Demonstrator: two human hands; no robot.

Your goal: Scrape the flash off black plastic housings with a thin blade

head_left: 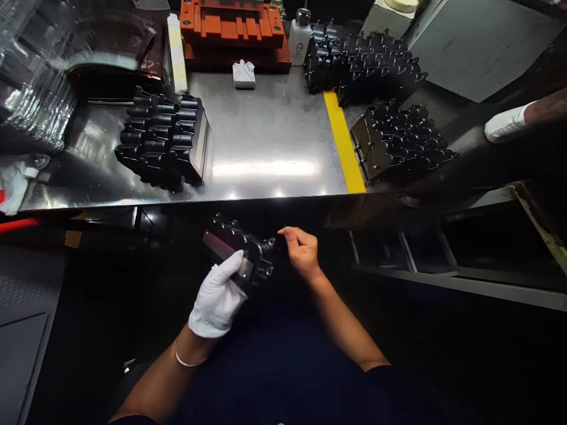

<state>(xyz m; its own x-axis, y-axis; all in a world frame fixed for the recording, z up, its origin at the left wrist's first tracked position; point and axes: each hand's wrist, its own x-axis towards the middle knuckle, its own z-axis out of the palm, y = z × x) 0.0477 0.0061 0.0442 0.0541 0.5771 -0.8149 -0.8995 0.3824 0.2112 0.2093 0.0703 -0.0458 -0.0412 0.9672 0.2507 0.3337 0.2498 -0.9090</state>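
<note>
My left hand (219,295), in a white glove, grips a black molded part (234,236) with a flat shiny strip along one side. The part is held tilted in front of the bench's front edge, its short tubular ends pointing right. Bare and ungloved, my right hand (302,251) is just to the right of those ends, a small gap apart. Its fingers are curled, with thumb and index finger pinched together. Whatever they may hold is too small to make out.
Similar black parts stand in a block (162,139) at the left of the metal bench (270,136) and in groups (398,139) right of a yellow strip (343,141). An orange fixture (234,29) and white bottle (300,38) are behind. Another person's gloved hand (507,123) is at right.
</note>
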